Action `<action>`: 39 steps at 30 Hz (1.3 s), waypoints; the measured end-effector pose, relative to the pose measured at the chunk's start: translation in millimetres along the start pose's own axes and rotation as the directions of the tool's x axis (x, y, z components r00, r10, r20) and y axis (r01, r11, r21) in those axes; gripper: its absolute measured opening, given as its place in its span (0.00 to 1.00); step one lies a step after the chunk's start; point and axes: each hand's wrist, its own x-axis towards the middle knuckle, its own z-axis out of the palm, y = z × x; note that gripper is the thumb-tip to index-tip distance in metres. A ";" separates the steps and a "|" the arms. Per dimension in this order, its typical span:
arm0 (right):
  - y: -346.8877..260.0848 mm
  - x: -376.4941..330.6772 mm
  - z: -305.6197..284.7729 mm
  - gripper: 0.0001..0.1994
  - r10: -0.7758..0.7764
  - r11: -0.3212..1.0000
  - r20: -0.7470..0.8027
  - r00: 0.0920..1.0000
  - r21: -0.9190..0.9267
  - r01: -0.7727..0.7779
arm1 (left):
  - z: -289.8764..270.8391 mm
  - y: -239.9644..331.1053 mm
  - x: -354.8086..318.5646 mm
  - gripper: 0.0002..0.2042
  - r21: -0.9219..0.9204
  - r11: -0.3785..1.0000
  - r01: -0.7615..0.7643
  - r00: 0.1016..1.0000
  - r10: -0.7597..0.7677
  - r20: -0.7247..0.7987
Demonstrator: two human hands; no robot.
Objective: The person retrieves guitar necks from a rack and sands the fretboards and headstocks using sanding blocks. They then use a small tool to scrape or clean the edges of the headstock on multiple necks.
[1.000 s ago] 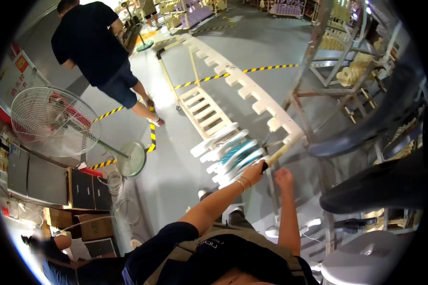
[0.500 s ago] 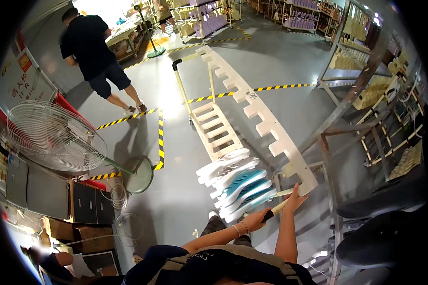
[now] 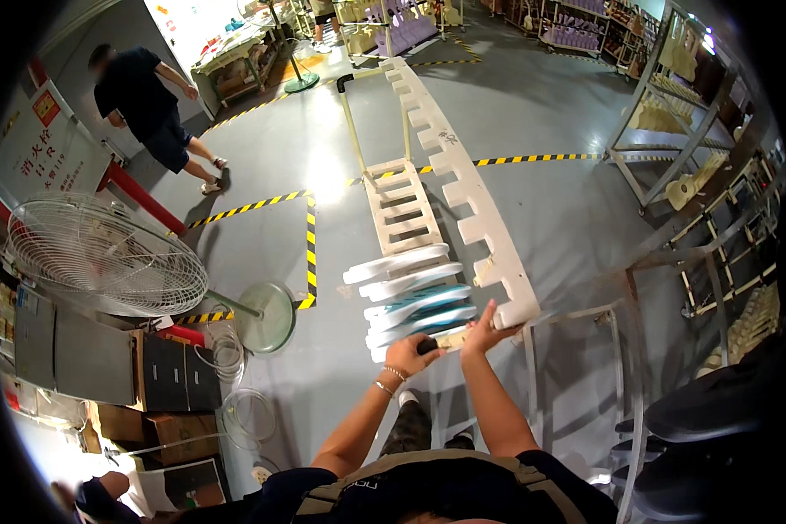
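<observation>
At the near end of the long cream trolley [image 3: 428,166], both hands sit on its handle bar [image 3: 450,339]; left hand [image 3: 408,354] curled closed round the bar, knuckles up, a bracelet at the wrist; right hand [image 3: 483,327] just beside it, fingers bent over the bar near the trolley's near right corner, thumb side toward the left hand, grip looser but how far round it goes cannot be told; the stack of flat white and teal pieces [image 3: 410,293] lies across the near end of the trolley, just beyond the hands, fanned toward its left edge; notched side rail [image 3: 472,201] runs along the right edge; floor fan [image 3: 105,253] well apart at left; another person [image 3: 148,96] walking at far left.
</observation>
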 end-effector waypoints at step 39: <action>105.5 312.1 230.7 0.11 0.710 0.704 0.588 0.387 -0.591 -0.394 | -34.3 -77.1 480.3 0.19 -0.082 0.994 0.074 0.907 -0.101 -0.409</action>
